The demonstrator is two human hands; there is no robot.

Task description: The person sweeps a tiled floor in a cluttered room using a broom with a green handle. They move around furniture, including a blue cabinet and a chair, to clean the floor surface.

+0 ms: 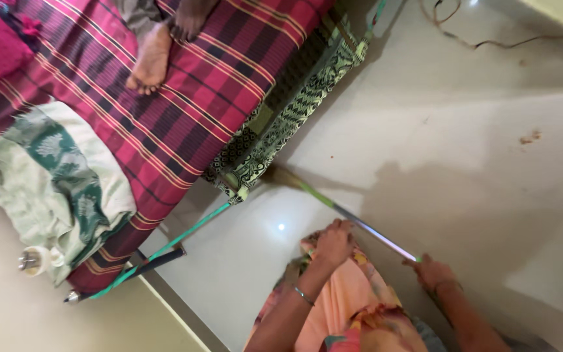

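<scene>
Thin metal bangle [303, 296] is worn on left wrist; peach-orange garment [346, 306] with floral print is seen near.

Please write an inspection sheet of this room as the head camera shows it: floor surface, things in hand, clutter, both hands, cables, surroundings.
Surface: pale glossy floor, light glare, a few small specks of dirt.
Things in hand: long broom handle, its brush end reaching under the bed edge.
Clutter: folded green and white cloth on the bed; small white container beside it.
Hands: left hand and right hand both grip the handle.
Cables: thin cord lying on the floor, top right.
Surroundings: bed with red striped sheet; another person's bare feet on it.
</scene>
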